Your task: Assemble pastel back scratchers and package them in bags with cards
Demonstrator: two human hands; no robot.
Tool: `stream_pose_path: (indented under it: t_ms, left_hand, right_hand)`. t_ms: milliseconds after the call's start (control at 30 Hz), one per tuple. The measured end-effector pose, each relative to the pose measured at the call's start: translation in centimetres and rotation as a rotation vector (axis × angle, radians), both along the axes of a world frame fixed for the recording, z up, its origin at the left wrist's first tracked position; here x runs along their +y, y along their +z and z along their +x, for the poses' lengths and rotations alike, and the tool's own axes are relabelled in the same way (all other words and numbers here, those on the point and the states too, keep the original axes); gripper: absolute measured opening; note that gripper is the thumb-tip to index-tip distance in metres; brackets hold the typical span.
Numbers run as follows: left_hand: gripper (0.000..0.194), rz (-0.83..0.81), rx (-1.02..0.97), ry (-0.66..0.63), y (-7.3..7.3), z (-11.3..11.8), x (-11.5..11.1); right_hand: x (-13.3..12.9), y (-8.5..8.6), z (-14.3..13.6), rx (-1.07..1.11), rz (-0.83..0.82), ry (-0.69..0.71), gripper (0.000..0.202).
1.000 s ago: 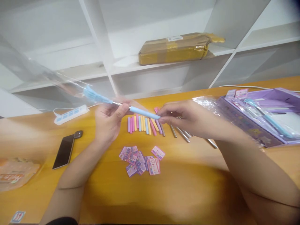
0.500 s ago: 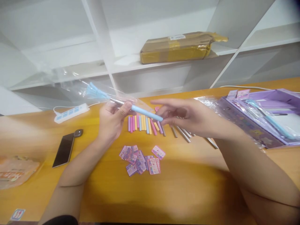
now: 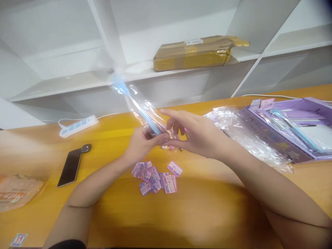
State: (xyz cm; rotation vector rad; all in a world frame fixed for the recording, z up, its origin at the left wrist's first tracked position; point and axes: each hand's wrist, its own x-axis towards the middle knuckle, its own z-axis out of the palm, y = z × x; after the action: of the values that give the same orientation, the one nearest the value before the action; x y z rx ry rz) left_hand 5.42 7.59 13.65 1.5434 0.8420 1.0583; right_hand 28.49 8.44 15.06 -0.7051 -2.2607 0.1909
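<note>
Two bare hands meet over the orange-yellow wooden table (image 3: 204,211), and from where I stand the left hand (image 3: 141,143) does the gripping: thumb pressed over bent fingers, pinching the lower end of a clear, shiny plastic sleeve (image 3: 153,112). Inside that sleeve, a slim light-blue stick (image 3: 147,120) slants up and away to the left, topped by a flared light-blue head (image 3: 120,85), blurred, up in front of the white shelving (image 3: 155,20). And the right hand (image 3: 201,135)! Half-spread, index finger reaching out, the others curled, thumb tip right by the left thumb; whether it touches the plastic, I can't tell.

Over on the right, an open purple cardboard box (image 3: 275,138) holds a plastic-wrapped blue stick (image 3: 302,135), a thin black pen-like item (image 3: 308,125) and flat pale pieces; small printed cards (image 3: 267,103) poke up at its near left corner. A crumpled heap of clear plastic (image 3: 225,119) lies against its side. Up on the shelf sits a brown, tape-wrapped carton (image 3: 192,57), contents hidden. Nearer the person, a loose cluster of pink-and-purple cards (image 3: 155,180) lies just below the hands.
</note>
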Motion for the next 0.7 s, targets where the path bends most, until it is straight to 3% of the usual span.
stream_pose_path:
  t_ms: [167,300,533,700]
  left_hand:
    - [0.046,-0.046,0.107,-0.038,0.2,-0.3,0.3]
    - [0.054,0.009,0.09,-0.022,0.7,-0.7,0.4]
    - [0.047,0.007,0.023,0.01,1.1,-2.2,0.8]
    - [0.051,0.009,0.011,0.033,1.0,-2.9,1.1]
  right_hand:
    - [0.0,-0.2,-0.1,-0.091,0.06,-0.035,0.069]
    - [0.1,-0.1,-0.1,-0.155,0.093,-0.071,0.06]
    - [-0.8,1.9,1.3,-0.195,-0.03,-0.054,0.04]
    - [-0.3,1.9,1.9,-0.159,0.05,-0.075,0.027]
